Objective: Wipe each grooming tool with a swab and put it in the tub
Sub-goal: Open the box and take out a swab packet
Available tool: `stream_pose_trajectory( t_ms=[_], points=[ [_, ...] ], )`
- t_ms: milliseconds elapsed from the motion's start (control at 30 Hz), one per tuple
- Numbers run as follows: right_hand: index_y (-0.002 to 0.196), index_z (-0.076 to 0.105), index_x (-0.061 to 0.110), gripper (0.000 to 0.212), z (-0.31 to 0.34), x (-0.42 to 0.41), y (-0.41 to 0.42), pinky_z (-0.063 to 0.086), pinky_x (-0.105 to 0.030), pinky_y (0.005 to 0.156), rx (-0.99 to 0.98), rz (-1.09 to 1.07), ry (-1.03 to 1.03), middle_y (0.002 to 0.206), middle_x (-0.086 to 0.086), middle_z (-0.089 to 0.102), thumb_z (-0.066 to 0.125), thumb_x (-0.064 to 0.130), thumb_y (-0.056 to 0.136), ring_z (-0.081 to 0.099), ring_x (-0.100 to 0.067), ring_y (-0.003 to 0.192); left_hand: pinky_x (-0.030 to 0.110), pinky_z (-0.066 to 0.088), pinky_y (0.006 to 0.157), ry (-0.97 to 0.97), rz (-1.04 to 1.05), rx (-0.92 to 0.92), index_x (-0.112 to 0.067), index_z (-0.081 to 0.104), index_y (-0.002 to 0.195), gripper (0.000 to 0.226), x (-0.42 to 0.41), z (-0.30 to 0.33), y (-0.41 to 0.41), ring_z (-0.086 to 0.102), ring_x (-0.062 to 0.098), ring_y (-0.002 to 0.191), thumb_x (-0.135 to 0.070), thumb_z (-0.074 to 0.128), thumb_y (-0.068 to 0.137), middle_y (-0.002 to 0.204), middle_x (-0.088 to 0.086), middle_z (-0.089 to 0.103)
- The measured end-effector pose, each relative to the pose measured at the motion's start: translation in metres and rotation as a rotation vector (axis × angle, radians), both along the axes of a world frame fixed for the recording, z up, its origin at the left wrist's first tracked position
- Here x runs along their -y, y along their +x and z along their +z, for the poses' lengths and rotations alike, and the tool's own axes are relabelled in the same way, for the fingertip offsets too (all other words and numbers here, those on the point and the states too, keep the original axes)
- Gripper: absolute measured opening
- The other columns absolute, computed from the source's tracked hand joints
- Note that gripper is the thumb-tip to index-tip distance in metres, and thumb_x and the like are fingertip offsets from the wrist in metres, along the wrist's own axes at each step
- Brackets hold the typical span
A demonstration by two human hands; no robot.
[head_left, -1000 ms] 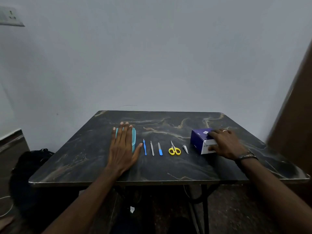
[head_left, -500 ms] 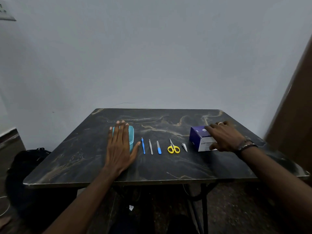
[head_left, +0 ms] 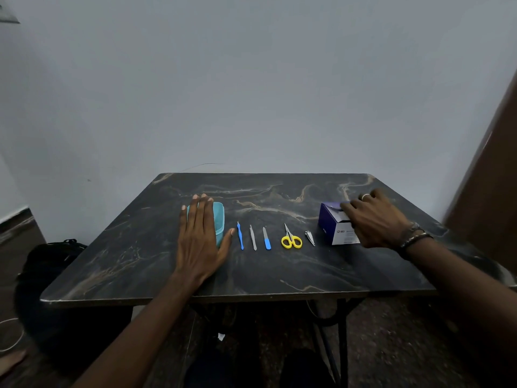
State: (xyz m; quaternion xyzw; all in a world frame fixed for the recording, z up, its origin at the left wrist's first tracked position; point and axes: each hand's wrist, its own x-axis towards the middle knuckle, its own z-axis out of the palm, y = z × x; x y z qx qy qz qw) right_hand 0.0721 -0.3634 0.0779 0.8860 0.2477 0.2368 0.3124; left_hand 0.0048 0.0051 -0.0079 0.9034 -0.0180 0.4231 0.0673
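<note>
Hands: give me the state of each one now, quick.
Left hand: open, fingers straight, lying flat over the teal tub.
Right hand: on the top of the purple swab box; grip cannot be told.

I had a single head-worn view, looking forward and down from above the near edge of the table [head_left: 279,270], wide enough (edges bowed) to take in the whole top, the wall [head_left: 251,93] behind and the floor [head_left: 391,345] below.
</note>
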Motion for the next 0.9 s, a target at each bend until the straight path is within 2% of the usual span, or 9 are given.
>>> stream_pose_trajectory(
  t_ms=[67,200,333,433,533,633,767,900],
  points=[
    [0.095,0.061,0.01,0.036,0.011,0.0,0.003,0.043,-0.041,0.069,0.066,0.041,0.029,0.077,-0.009,0.065,0.065,0.027,0.063,0.061,-0.032,0.067,0.049,0.018,0.119,-0.004,-0.004,0.001,0.002,0.031,0.143,0.077,0.0,0.0,0.001,0.03,0.035,0.141,-0.048,0.05,0.087,0.149,0.022,0.036],
    [0.097,0.058,0.007,0.03,0.034,-0.004,0.011,0.041,-0.04,0.069,0.23,0.057,0.117,0.092,-0.014,0.063,0.064,0.03,0.078,0.058,-0.035,0.079,0.048,0.017,0.119,-0.012,-0.004,-0.008,0.001,0.03,0.144,0.079,-0.001,-0.002,0.002,0.03,0.035,0.141,-0.05,0.05,0.087,0.15,0.021,0.035],
    [0.079,0.053,0.001,0.027,0.041,-0.013,0.017,0.032,-0.033,0.05,0.322,0.085,0.397,0.074,-0.019,0.054,0.068,0.024,0.083,0.054,-0.037,0.057,0.05,0.02,0.118,-0.035,-0.006,0.01,0.002,0.032,0.143,0.077,0.0,0.0,0.0,0.032,0.035,0.14,-0.049,0.05,0.087,0.148,0.022,0.037],
    [0.071,0.051,0.004,0.031,0.035,-0.017,0.026,0.027,-0.026,0.047,0.309,0.089,0.537,0.059,-0.017,0.057,0.071,0.023,0.084,0.054,-0.037,0.046,0.051,0.021,0.117,-0.048,-0.002,0.014,0.001,0.032,0.143,0.078,-0.001,0.0,0.001,0.031,0.035,0.14,-0.049,0.052,0.087,0.149,0.021,0.037],
    [0.071,0.057,0.009,0.025,0.025,-0.021,0.035,0.031,-0.03,0.052,0.156,-0.031,0.525,0.063,-0.011,0.063,0.062,0.028,0.086,0.059,-0.037,0.059,0.051,0.021,0.118,-0.062,0.0,0.017,0.0,0.03,0.144,0.079,-0.003,-0.002,0.001,0.029,0.034,0.142,-0.047,0.054,0.086,0.15,0.021,0.035],
    [0.072,0.069,0.02,0.007,0.022,-0.022,0.04,0.046,-0.032,0.063,-0.067,-0.095,0.514,0.067,-0.002,0.066,0.064,0.024,0.07,0.06,-0.027,0.066,0.05,0.02,0.118,-0.077,-0.005,0.021,-0.001,0.028,0.144,0.079,-0.002,-0.002,0.002,0.028,0.034,0.142,-0.047,0.054,0.086,0.15,0.021,0.035],
    [0.089,0.075,0.021,0.027,0.026,-0.024,0.044,0.053,-0.032,0.063,-0.432,-0.217,0.478,0.083,-0.005,0.073,0.066,0.011,0.066,0.066,-0.023,0.078,0.049,0.02,0.118,-0.077,-0.019,0.026,-0.001,0.028,0.144,0.078,-0.001,-0.002,0.003,0.029,0.034,0.142,-0.047,0.054,0.086,0.15,0.02,0.036],
    [0.107,0.069,0.016,0.048,0.024,-0.026,0.061,0.054,-0.032,0.072,-0.653,-0.346,0.325,0.096,-0.004,0.072,0.077,0.004,0.061,0.064,-0.022,0.09,0.049,0.02,0.118,-0.093,-0.02,0.019,-0.002,0.027,0.145,0.078,-0.001,-0.002,0.002,0.029,0.034,0.142,-0.047,0.054,0.086,0.15,0.02,0.035]
  ],
)
